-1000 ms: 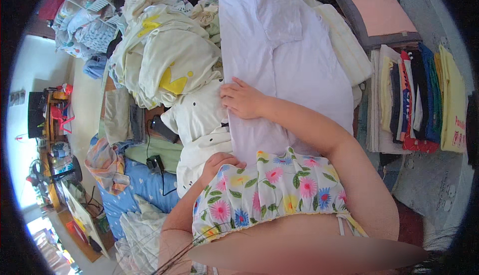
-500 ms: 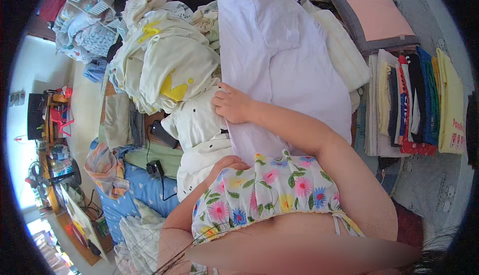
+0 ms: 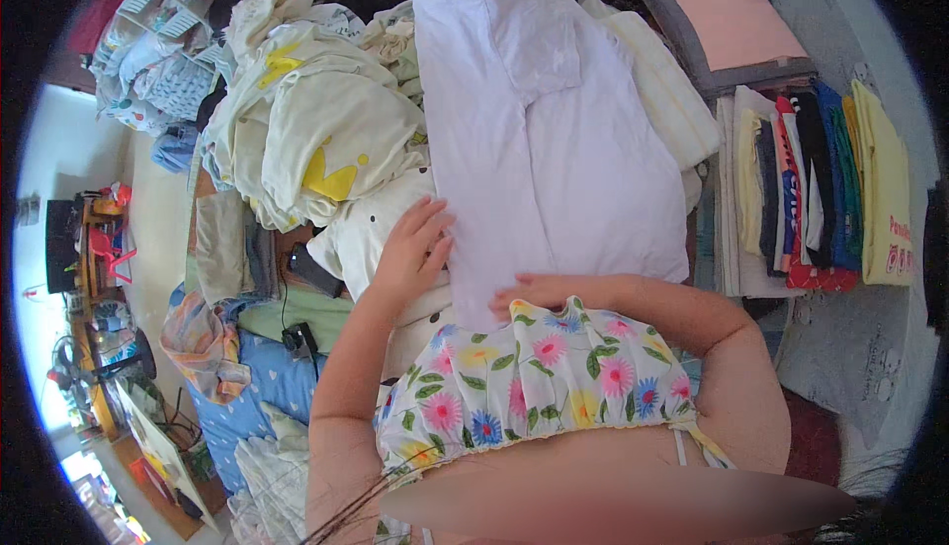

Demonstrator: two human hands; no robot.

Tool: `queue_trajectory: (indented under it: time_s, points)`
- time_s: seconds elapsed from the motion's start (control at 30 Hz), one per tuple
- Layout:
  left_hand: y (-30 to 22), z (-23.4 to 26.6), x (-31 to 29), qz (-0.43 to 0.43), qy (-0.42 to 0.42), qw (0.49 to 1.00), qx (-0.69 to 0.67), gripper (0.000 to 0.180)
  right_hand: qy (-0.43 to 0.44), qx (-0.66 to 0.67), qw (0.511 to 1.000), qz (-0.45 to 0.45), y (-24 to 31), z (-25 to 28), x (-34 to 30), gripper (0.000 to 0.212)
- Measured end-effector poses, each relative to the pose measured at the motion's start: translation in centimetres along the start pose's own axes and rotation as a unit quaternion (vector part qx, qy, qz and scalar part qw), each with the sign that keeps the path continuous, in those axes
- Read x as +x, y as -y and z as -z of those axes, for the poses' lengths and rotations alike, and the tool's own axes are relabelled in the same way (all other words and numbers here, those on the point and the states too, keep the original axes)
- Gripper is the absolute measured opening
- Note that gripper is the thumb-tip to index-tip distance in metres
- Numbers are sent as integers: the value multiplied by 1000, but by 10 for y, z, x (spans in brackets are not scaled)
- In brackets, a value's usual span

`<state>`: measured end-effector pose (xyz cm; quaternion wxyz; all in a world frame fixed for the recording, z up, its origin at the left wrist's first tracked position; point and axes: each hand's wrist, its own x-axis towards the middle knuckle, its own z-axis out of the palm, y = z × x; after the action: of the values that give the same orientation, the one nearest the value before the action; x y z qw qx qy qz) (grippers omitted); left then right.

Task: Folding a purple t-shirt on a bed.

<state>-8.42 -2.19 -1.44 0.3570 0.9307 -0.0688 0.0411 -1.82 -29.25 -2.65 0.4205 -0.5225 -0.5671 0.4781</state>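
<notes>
A plain white short-sleeved shirt [image 3: 593, 169] lies spread before me, its left side folded inward in a long straight strip. At the strip's left edge rests my left hand [image 3: 415, 247], fingers spread and holding nothing. My right hand [image 3: 529, 293] lies across the shirt's near end, its fingers stretched to the left and partly hidden by my floral top. Under and beside the shirt's left edge is white cloth with dark dots [image 3: 346, 239].
Heaped cream cloth with yellow shapes [image 3: 326, 120] stands at the left. Folded clothes stand in a row [image 3: 791, 189] at the right, beside a pink and grey folded cloth [image 3: 727, 21]. A black adapter with a cord [image 3: 299, 337] lies near blue bedding [image 3: 262, 377].
My right hand has drawn back from the shirt's left edge to its near end. My left hand has moved forward to that edge, with its fingers spread. The view has shifted slightly.
</notes>
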Motion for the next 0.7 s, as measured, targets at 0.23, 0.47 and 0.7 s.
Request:
queue_trajectory:
  time_s: [0.23, 0.47, 0.7]
  points:
    - [7, -16, 44, -53, 94, 973, 203, 37, -212, 70, 974, -29, -2, 65, 17, 30]
    - [28, -3, 25, -30, 42, 965, 256, 39, -101, -397, 907, 99, -14, 2, 83, 41]
    - [38, 11, 14, 34, 88, 959, 266, 43, -6, 14, 998, 56, -17, 12, 71, 39]
